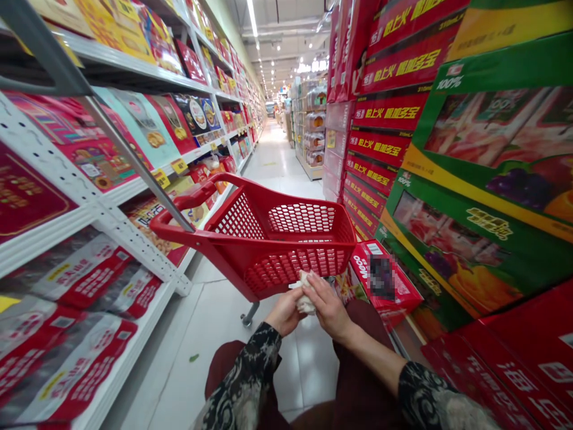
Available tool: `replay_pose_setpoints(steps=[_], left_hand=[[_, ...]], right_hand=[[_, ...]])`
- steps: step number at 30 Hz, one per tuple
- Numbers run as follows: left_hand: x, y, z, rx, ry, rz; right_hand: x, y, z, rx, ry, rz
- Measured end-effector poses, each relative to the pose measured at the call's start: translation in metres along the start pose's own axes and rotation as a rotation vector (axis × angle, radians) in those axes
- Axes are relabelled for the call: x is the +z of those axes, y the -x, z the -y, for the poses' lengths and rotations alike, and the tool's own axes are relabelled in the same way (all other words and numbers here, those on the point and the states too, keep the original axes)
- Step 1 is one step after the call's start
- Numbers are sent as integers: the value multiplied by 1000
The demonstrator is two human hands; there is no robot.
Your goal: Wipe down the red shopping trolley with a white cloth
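Hands: left hand [285, 313] and right hand [330, 307] gripping crumpled white cloth [306, 303], lower centre.
Red shopping trolley [286, 243]: just above hands; long axis left-right; right hand nearer.

A cloth [306, 304] is between the hands [330, 307]. Just beyond them, a cart [286, 243] stands on the floor [210, 340]. Left of them, packages [83, 269] sit on shelves [96, 200]; right of them, boxes [380, 143] are stacked.
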State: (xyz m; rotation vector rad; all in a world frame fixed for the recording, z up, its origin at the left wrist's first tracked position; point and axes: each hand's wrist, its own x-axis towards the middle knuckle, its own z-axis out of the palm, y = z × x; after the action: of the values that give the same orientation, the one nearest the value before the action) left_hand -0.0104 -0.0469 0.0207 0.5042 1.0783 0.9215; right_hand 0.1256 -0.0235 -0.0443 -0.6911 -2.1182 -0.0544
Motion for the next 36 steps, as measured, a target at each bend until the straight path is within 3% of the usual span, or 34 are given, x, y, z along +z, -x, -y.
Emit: replay_pose_setpoints(steps=[2,4,6,8,11,14,17,20,23,26,29,32,34,36], left_hand=[[1,-1,-4,-22,-4,27],[-1,-2,-8,3,-80,23],[-8,-5,-9,41,-212,-76],[-17,-9,-7,57,-345,-202],[-32,-14,2,46,-446,-294],[-41,-15,12,40,-505,-319],[-48,-18,15,92,-593,-369],[-56,-21,8,213,-680,-448],[-65,-25,-1,384,-827,-545],[-72,-27,-3,550,-1110,-614],[-75,-24,4,591,-1289,-614],[-78,-19,10,531,-1363,-599],[-80,-14,11,479,-1394,-596],[-83,-10,7,454,-1426,-607]], right_hand=[[-16,-14,-23,-48,37,-55],[-32,-30,-50,5,152,-143],[-41,-40,-76,40,245,-198],[-38,-37,-95,-28,257,-135],[-17,-12,-106,-155,203,73],[8,17,-102,-173,185,250],[15,17,-90,-259,144,333],[3,-18,-73,-316,88,228],[-7,-64,-61,-207,131,8],[4,-82,-59,-224,159,-8],[32,-63,-63,-326,137,167],[58,-32,-63,-337,119,331],[64,-22,-58,-354,94,396],[61,-29,-49,-396,54,387]])
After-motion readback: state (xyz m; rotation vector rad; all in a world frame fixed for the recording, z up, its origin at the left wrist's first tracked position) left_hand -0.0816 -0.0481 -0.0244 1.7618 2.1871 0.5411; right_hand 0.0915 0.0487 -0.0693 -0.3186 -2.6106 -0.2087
